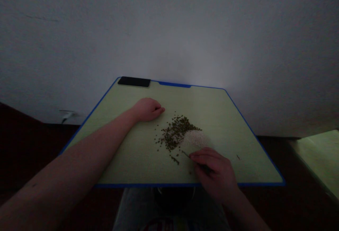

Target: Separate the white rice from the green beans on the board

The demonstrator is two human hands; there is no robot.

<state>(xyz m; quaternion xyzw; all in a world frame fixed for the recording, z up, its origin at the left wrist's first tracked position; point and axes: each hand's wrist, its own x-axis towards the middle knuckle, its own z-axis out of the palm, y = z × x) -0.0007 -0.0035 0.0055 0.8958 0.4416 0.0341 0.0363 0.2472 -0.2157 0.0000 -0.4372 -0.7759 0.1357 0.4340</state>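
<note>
My right hand (214, 172) is shut on a thin pointed tool (185, 154), whose tip reaches toward the lower edge of a white granular heap (195, 139). Too little shows to tell whether the tool is a pick or tweezers. Touching that heap on its left lies a scattered mound of small dark green grains (174, 132). My left hand (147, 109) rests on the pale green desk board (137, 153) with curled fingers, holding nothing, just left of the grains.
A black phone (134, 81) lies at the board's far edge, and a blue trim (174, 185) runs around the board. A lone dark speck (238, 157) sits to the right. A white wall (169, 29) stands behind, and a pale green surface (320, 157) lies at far right.
</note>
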